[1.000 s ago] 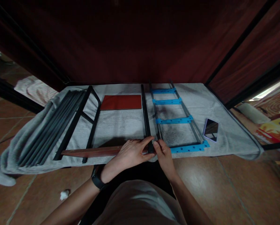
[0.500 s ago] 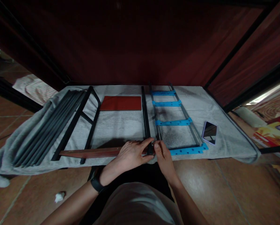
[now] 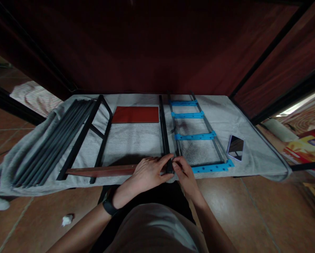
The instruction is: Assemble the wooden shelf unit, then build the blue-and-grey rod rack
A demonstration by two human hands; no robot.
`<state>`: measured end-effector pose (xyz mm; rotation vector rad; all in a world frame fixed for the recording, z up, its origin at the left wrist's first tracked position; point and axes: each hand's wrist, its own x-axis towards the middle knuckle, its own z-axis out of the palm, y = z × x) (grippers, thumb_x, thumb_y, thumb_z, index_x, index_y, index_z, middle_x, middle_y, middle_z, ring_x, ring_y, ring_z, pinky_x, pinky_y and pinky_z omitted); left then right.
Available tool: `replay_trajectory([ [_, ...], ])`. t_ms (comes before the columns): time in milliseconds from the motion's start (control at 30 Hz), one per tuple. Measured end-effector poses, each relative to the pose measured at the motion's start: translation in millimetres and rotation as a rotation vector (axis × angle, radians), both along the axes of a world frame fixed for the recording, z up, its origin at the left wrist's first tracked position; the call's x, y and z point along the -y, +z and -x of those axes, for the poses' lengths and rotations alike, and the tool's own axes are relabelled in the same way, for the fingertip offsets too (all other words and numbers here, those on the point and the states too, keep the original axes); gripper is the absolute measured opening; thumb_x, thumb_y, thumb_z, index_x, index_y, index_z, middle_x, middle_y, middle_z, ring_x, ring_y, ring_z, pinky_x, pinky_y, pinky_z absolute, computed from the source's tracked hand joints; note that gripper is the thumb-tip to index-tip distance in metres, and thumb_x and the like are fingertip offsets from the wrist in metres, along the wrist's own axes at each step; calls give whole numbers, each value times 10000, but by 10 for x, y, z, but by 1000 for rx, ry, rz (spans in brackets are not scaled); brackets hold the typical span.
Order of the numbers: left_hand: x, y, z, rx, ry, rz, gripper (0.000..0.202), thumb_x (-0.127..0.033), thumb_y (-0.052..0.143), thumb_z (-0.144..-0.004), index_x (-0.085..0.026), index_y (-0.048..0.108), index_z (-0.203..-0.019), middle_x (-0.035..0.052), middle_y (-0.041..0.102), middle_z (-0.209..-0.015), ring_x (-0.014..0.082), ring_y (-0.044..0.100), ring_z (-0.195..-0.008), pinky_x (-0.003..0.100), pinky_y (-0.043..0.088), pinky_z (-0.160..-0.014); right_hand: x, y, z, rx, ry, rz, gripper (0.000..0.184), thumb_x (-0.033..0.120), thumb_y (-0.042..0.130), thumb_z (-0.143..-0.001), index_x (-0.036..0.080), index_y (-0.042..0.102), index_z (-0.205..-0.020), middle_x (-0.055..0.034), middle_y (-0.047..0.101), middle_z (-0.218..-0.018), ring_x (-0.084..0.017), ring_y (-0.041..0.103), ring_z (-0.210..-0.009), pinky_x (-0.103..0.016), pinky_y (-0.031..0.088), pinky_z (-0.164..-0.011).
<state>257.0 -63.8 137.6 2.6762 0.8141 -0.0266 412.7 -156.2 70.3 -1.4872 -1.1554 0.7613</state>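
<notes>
My left hand (image 3: 148,173) lies over the right end of a long brown board (image 3: 99,171) and pinches the near end of a black metal bar (image 3: 164,128) that runs away from me across the grey cloth (image 3: 136,140). My right hand (image 3: 185,173) meets it from the right, fingertips pinched against the same bar end. Just right of the hands lies a ladder-like frame of grey rods with blue plastic cross pieces (image 3: 196,135). A black watch (image 3: 109,206) sits on my left wrist.
A bundle of grey tubes (image 3: 52,142) and a black metal frame (image 3: 94,137) lie at the left of the cloth. A red panel (image 3: 135,115) lies at the back, a phone (image 3: 235,147) at the right. A white paper scrap (image 3: 65,220) sits on the tiled floor.
Both hands stay at the near end of the black bar; the fingertips have shifted only slightly. The view has drifted a little.
</notes>
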Motion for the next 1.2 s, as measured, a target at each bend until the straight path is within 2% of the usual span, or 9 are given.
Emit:
replay_trajectory([
  [167, 1, 24, -16, -30, 4, -3, 639, -543, 531, -937, -277, 382, -1498, 67, 756, -1096, 285, 719, -997, 397, 532, -877, -40, -31, 45, 59, -27, 53, 331, 470, 418, -1004, 234, 532, -801, 29, 520, -721, -138, 503, -687, -271, 377, -648],
  [233, 2, 26, -17, -35, 7, -5, 636, -537, 541, -932, -284, 382, -1493, 61, 759, -1080, 280, 720, -997, 386, 530, -875, -26, -33, 51, 31, -33, 58, 313, 465, 417, -1006, 236, 535, -829, 29, 533, -733, -139, 515, -698, -271, 385, -657],
  [400, 4, 16, -7, -12, 4, -7, 607, -528, 541, -936, -296, 391, -1477, 55, 750, -1117, 276, 717, -1010, 378, 530, -874, 26, -43, 22, -50, 8, -10, 213, 434, 464, -994, 251, 572, -995, 12, 609, -907, -149, 579, -861, -271, 443, -773],
  [500, 2, 16, -8, -18, -5, -8, 621, -535, 536, -937, -292, 378, -1486, 60, 749, -1121, 285, 718, -1009, 389, 533, -869, 1, -49, 1, 61, 24, 9, 241, 431, 439, -1003, 242, 567, -925, 13, 587, -857, -148, 566, -825, -275, 428, -756],
  [600, 1, 23, -16, -49, 7, -18, 640, -546, 538, -932, -291, 372, -1495, 54, 762, -1047, 282, 723, -985, 384, 531, -865, -27, -45, -11, 133, 20, 35, 297, 444, 406, -1014, 238, 541, -847, 18, 560, -790, -148, 551, -760, -280, 414, -718],
  [800, -5, 19, -15, -24, 5, -6, 633, -542, 546, -927, -295, 386, -1487, 51, 754, -1094, 264, 721, -988, 359, 526, -862, 6, -50, -17, 102, 39, 1, 243, 438, 417, -1013, 250, 563, -1057, -12, 641, -969, -166, 604, -908, -294, 455, -817],
  [967, -11, 16, -7, -21, -22, -3, 635, -515, 544, -937, -312, 365, -1511, 42, 751, -1091, 263, 718, -987, 358, 524, -850, -41, -61, 20, 174, 9, -12, 278, 430, 390, -1019, 244, 559, -900, 2, 587, -836, -157, 570, -792, -287, 432, -744],
  [1100, -21, 17, -11, -28, -50, 8, 667, -521, 579, -922, -325, 353, -1518, 46, 731, -1175, 277, 707, -1033, 369, 521, -852, -38, -98, 20, 63, -6, 22, 307, 457, 396, -1016, 237, 554, -873, 15, 577, -791, -144, 552, -749, -272, 429, -707],
  [1200, -30, 20, -22, -50, -48, -5, 638, -521, 601, -913, -323, 402, -1486, 42, 747, -1122, 290, 716, -1004, 372, 523, -827, 53, -246, -32, -42, -73, 57, 329, 446, 352, -1027, 230, 587, -947, -6, 626, -863, -153, 591, -811, -286, 469, -765],
])
